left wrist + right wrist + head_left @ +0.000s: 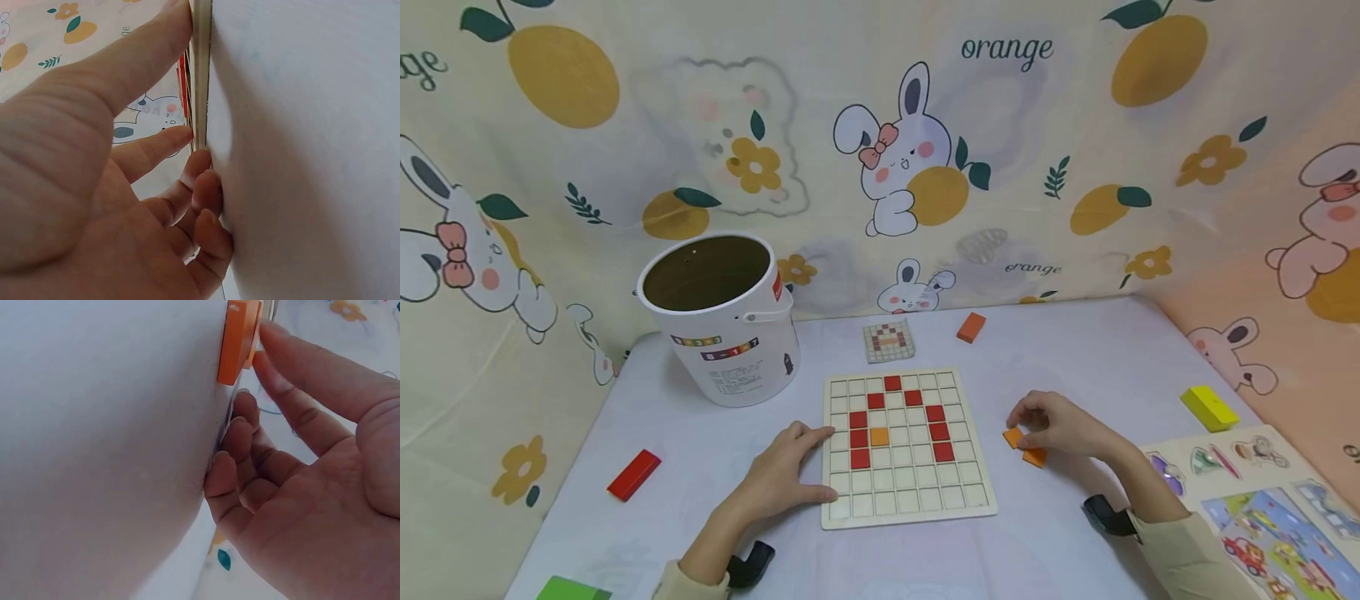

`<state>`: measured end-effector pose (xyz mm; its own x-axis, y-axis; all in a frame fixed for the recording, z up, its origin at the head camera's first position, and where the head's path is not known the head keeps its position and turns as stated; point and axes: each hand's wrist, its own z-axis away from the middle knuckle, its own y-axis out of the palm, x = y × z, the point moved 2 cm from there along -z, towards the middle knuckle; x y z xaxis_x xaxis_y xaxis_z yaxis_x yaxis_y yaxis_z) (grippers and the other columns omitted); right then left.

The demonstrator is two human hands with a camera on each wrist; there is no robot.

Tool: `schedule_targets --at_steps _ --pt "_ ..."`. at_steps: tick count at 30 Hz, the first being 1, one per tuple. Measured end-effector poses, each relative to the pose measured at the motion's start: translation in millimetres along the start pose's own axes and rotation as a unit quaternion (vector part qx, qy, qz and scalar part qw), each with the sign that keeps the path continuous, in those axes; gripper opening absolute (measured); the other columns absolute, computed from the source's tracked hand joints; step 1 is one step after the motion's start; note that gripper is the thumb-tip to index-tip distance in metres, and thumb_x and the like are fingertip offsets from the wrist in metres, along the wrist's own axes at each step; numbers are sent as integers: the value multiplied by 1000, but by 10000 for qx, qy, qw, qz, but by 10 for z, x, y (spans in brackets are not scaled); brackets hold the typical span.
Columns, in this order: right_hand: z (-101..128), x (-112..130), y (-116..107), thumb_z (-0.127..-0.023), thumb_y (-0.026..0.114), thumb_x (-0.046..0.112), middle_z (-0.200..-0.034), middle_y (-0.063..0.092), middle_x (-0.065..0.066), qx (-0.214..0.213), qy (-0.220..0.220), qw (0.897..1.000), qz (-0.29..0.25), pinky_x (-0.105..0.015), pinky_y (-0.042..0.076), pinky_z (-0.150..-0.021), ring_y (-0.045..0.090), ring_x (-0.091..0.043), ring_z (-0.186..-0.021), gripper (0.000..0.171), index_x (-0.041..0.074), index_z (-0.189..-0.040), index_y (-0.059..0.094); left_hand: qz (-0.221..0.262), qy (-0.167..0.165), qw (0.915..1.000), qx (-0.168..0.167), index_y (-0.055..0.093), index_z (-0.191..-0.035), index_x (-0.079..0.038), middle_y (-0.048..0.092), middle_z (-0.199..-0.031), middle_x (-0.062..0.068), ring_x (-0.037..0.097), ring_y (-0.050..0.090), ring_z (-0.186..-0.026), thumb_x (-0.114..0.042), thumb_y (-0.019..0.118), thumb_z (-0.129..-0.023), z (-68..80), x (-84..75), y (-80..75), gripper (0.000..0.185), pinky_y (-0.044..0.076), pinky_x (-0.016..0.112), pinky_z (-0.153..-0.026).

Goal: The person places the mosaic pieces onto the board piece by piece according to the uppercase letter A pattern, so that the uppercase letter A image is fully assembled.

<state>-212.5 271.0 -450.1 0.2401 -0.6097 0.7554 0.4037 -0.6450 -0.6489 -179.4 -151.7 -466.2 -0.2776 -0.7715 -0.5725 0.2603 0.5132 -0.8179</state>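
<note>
At your far left a red block (634,475) lies on the table (1075,367), its long axis running from 7 to 1 o'clock. Behind it, at 11 o'clock from the board, stands the open white bucket (722,321).

Your left hand (790,471) rests on the table with fingers relaxed and spread, fingertips touching the left edge of the grid board (906,446); the left wrist view shows your fingers (156,153) against that edge, holding nothing. The board lies flat and square to you, with red tiles (892,383) forming an arch and one orange tile (879,436) inside it.

At 12 o'clock beyond the board sits a small pattern card (889,341), and just right of it an orange block (972,327).

Your right hand (1056,423), at 3 o'clock from the board, is curled over two orange tiles (1025,446) lying flat on the table; your thumb and forefinger (300,369) pinch one by its edges. The pair lines up from 10 to 4 o'clock.

Farther right lie a yellow block (1209,407) and a picture puzzle (1262,508).
</note>
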Motion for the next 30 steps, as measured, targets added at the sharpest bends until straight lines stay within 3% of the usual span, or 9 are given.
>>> schedule_targets --at_steps 20,30 --pt "-6 30 17 -81 78 -1 -93 60 -5 -5 -43 9999 114 -29 47 -79 52 -23 -86 21 3 -94 62 17 2 10000 -20 56 -142 -15 50 -106 -4 13 42 -93 -49 91 -65 2 -6 7 91 42 32 -77" --pt "-20 53 1 -83 72 -5 -83 57 -3 184 -162 9996 -148 -27 46 -69 53 -19 -80 16 4 -94 65 24 15 10000 12 55 -143 -15 49 -107 -4 13 42 -93 -51 89 -66 -11 17 2 92 42 32 -77"
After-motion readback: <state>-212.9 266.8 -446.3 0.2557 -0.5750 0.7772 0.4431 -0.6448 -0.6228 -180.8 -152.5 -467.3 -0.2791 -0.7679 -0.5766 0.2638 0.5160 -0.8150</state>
